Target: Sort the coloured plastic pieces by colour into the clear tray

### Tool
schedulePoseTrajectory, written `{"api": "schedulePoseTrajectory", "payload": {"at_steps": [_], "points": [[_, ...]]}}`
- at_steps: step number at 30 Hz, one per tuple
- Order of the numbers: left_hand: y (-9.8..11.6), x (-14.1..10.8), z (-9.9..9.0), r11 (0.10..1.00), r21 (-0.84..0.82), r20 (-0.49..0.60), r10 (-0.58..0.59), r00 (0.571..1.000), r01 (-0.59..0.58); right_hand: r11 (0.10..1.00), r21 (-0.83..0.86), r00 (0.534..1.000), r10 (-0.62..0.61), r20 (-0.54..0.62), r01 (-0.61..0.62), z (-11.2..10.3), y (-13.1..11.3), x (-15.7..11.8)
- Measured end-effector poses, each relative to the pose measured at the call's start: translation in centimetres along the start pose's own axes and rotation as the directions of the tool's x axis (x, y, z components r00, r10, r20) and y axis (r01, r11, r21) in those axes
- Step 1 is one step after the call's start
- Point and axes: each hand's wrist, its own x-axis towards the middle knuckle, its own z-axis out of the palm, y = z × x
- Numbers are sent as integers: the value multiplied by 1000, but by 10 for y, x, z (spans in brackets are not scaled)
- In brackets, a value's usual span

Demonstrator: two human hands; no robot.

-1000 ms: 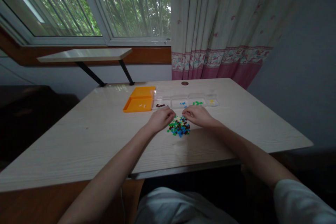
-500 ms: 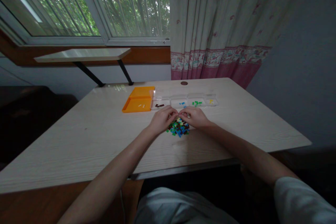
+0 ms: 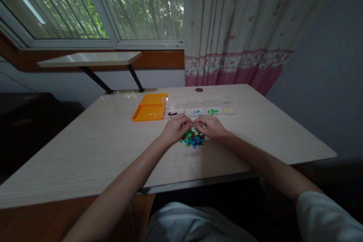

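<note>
A heap of small coloured pieces [image 3: 193,139], green, blue, dark brown and pale yellow, lies on the table. My left hand [image 3: 176,126] is at the heap's left edge, thumb and fingertips pinched together. Facing it, my right hand [image 3: 212,126] is pinched too, its fingertips almost meeting the left ones just over the far side of the heap. Anything between the fingertips is too small to make out. Behind the hands stand clear compartment boxes holding brown pieces [image 3: 172,114], blue pieces [image 3: 197,112], green pieces [image 3: 213,112] and yellow pieces [image 3: 228,109].
To the left of the clear boxes lies an opened orange case [image 3: 153,99] with a few white pieces [image 3: 153,114] in it. A raised shelf [image 3: 90,59] on black legs stands at the table's back left. A round dark disc [image 3: 199,90] is near the back edge.
Almost nothing differs. Both hands stay pinched together over the heap, with only slight finger movement.
</note>
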Motion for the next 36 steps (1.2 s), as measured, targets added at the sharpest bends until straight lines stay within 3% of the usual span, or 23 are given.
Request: {"api": "schedulePoseTrajectory", "payload": {"at_steps": [5,9,15,19,26,29,33,36], "points": [[2,1,-2,1000,7,-15,7,1000,-7,999,0,999,-38,-39,38,0,1,0],[-4,1,-2,995,87,22,-55,998,53,997,-5,986,-81,-147,81,-10,2,0],[-17,-2,2,974,198,136,-139,981,110,995,-17,924,-98,-370,98,-30,8,2],[-19,-2,4,964,237,167,-159,973,117,996,-30,895,-90,-436,86,-31,10,3],[-19,-2,4,965,239,209,-156,965,104,993,-39,896,-117,-429,111,-31,11,3],[-19,-1,3,964,242,216,-162,963,107,995,-69,921,-94,-378,73,-37,18,4],[-19,-1,3,969,227,225,-145,963,93,982,-167,973,48,-224,-87,-49,43,3],[-20,-1,4,978,198,228,-112,967,67,932,-263,964,210,-163,-248,-54,66,-2]]}}
